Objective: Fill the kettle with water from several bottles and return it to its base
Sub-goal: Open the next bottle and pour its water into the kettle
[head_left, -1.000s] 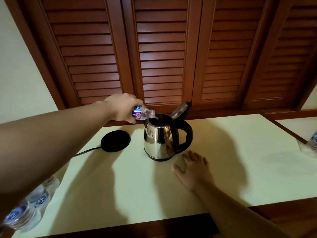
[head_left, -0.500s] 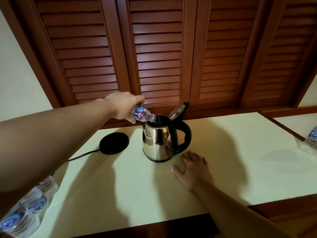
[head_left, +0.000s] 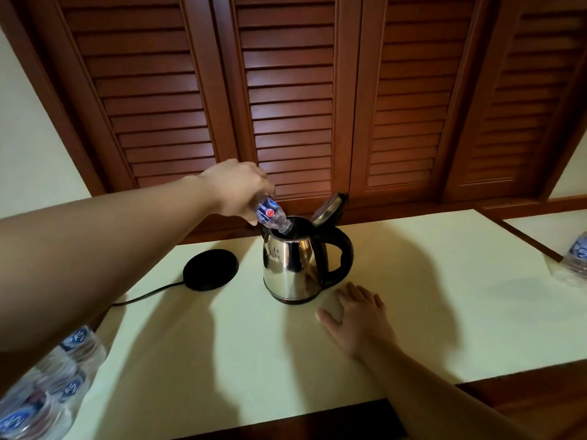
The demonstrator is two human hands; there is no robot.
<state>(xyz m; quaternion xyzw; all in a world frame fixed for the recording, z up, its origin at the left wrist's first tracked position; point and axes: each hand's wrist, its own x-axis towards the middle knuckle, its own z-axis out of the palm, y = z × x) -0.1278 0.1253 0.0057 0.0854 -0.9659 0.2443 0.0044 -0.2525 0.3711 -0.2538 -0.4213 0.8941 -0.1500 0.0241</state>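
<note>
- Where the pale counter (head_left: pixel 444 296) meets its lower left edge, a cluster of water bottles (head_left: pixel 47 385) lies partly out of frame; four blue labels show, though the exact bottle count cannot be told.
- One black round base (head_left: pixel 210 269) sits on the counter left of the kettle, apart from it, with one black cord (head_left: pixel 149 293) running off to the left.
- One left hand (head_left: pixel 236 188) is raised over the kettle; its grip is curled round one small bottle (head_left: pixel 271 216), tilted neck-down with the mouth inside the kettle's opening.
- One steel kettle (head_left: pixel 293 268) stands upright on the counter, off its base, black handle to the right; its one lid (head_left: pixel 328 208) is hinged up.
- One right hand (head_left: pixel 359 315) rests flat on the counter just right of the kettle's foot, grip spread, holding nothing.
- One more bottle (head_left: pixel 576 258) is cut by the right edge.
- Behind, four louvred wooden shutter panels (head_left: pixel 295 100) are visible.
</note>
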